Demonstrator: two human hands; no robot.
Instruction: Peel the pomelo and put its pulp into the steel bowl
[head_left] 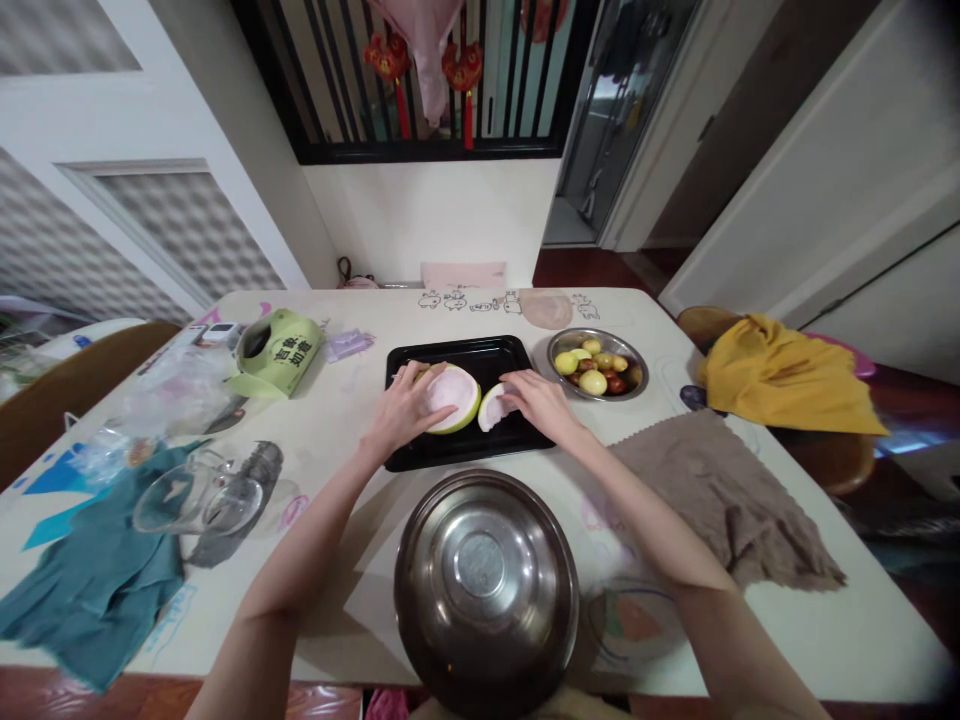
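Note:
On a black tray (457,352) in the middle of the table lies a pomelo (455,397) with a green rind and pale pink inside. My left hand (401,410) curls round its left side and holds it. My right hand (538,400) grips a separated piece of peel (491,407) just to the right of the fruit, fingers closed on it. Both forearms reach in from the near edge, either side of a big steel bowl (486,588).
A small steel bowl of green and red fruits (596,364) stands right of the tray. A brown cloth (716,495) lies at right, a teal cloth (97,570), glass jug (196,495), plastic bags and a green box (279,352) at left. A chair with yellow cloth (780,385) stands right.

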